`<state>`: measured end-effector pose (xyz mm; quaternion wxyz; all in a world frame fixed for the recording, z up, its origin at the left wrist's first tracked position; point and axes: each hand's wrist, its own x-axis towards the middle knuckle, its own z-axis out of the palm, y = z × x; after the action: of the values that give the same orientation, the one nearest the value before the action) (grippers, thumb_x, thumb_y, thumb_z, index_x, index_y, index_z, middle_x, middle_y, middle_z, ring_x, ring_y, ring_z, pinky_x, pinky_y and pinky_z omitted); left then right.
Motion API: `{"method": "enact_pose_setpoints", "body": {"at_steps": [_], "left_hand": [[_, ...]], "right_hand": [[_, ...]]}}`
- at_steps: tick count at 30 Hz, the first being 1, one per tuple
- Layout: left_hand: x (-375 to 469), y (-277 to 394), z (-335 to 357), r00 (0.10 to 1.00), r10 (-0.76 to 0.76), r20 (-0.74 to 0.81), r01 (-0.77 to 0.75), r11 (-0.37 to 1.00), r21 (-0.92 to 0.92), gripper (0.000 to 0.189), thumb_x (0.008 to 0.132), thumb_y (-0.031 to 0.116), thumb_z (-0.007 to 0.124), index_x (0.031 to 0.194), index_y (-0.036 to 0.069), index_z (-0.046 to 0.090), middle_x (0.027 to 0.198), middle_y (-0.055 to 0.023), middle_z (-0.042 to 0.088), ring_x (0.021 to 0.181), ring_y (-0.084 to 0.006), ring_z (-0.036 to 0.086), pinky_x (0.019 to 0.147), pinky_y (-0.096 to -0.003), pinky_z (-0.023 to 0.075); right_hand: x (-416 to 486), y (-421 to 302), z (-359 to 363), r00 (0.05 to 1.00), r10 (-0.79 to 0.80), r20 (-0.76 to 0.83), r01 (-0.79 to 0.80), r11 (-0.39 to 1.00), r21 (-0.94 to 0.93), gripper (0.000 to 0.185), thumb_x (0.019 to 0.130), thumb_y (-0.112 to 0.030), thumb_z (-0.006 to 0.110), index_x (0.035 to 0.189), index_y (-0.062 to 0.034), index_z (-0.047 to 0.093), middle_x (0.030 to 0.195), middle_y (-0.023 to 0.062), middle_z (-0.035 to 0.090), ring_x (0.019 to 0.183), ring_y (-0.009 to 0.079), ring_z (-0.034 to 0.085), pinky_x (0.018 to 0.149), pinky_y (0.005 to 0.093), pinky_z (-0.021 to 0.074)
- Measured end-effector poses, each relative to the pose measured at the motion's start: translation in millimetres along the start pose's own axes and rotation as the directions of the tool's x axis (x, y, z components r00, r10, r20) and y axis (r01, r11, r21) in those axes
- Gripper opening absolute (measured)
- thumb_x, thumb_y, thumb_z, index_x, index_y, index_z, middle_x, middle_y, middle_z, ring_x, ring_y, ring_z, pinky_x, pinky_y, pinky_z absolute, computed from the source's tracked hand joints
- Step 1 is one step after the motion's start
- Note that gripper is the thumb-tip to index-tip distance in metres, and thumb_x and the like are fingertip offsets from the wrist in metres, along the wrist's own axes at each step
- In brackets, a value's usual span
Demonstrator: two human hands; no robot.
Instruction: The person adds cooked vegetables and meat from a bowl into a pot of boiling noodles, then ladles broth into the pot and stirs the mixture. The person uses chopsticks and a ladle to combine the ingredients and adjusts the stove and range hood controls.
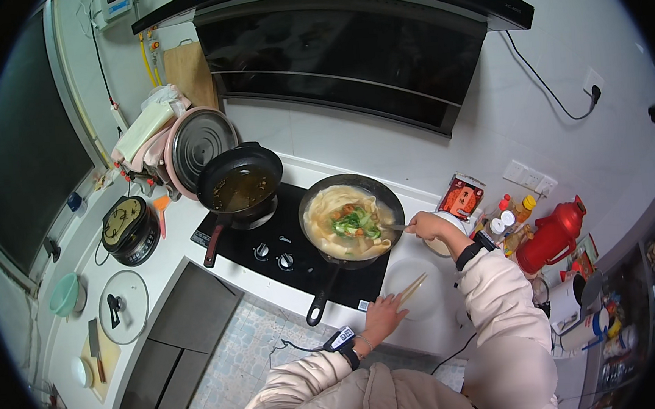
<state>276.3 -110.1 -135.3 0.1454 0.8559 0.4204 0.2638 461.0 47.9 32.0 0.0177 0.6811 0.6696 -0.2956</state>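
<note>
My right hand (pixel 427 226) grips the handle of a metal utensil (pixel 396 227), whose far end is down in the food at the right side of a black wok (pixel 380 186). The wok sits on the right burner and holds broth, wide noodles (pixel 327 204), chopped greens (pixel 357 225) and orange-brown pieces. My left hand (pixel 384 316) rests at the counter's front edge, at the lower ends of a pair of wooden chopsticks (pixel 413 287); whether its fingers grip them is unclear. The chopsticks lie over a round translucent lid or plate (pixel 415 272).
A black frying pan (pixel 267 157) with dark oil stands on the left burner of the gas hob (pixel 304 283). At the right are seasoning bottles (pixel 508 217) and a red thermos flask (pixel 552 234). A cleaver (pixel 94 340), glass lid (pixel 131 286) and black electric appliance (pixel 136 240) are leftward.
</note>
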Motion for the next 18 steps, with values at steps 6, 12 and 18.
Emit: {"method": "enact_pose_setpoints", "body": {"at_steps": [6,12,18], "left_hand": [[1,5,-10,0.994,0.011,-0.111,-0.009,1.000,0.017,0.053,0.080,0.046,0.058,0.120,0.012,0.053,0.116,-0.0126,0.054,0.095,-0.0290,0.051,0.077,-0.0404,0.0406],[-6,-1,-29,0.979,-0.017,-0.201,0.038,0.994,0.101,0.054,0.082,0.046,0.057,0.121,0.009,0.053,0.121,-0.0182,0.049,0.112,-0.0352,0.044,0.088,-0.0488,0.0361],[-24,-18,-54,0.978,-0.103,-0.181,0.084,0.990,-0.111,0.045,0.085,0.038,0.057,0.117,0.006,0.056,0.125,-0.0211,0.048,0.116,-0.0385,0.043,0.097,-0.0465,0.0331]], "right_hand": [[-17,-5,1,0.986,0.107,0.131,-0.162,0.817,0.553,0.018,0.087,-0.023,0.060,0.087,-0.0042,0.061,0.058,-0.0029,0.047,0.044,0.0067,0.038,0.038,0.0214,0.0296],[-39,-10,-18,0.992,0.065,0.108,-0.119,0.771,0.625,0.023,0.087,-0.021,0.060,0.071,-0.0056,0.054,0.057,-0.0020,0.046,0.043,0.0060,0.035,0.037,0.0220,0.0280],[-43,-27,-42,1.000,0.016,-0.011,-0.010,0.912,0.410,0.022,0.086,-0.020,0.060,0.073,-0.0030,0.056,0.058,0.0004,0.048,0.044,0.0083,0.038,0.037,0.0250,0.0306]]}}
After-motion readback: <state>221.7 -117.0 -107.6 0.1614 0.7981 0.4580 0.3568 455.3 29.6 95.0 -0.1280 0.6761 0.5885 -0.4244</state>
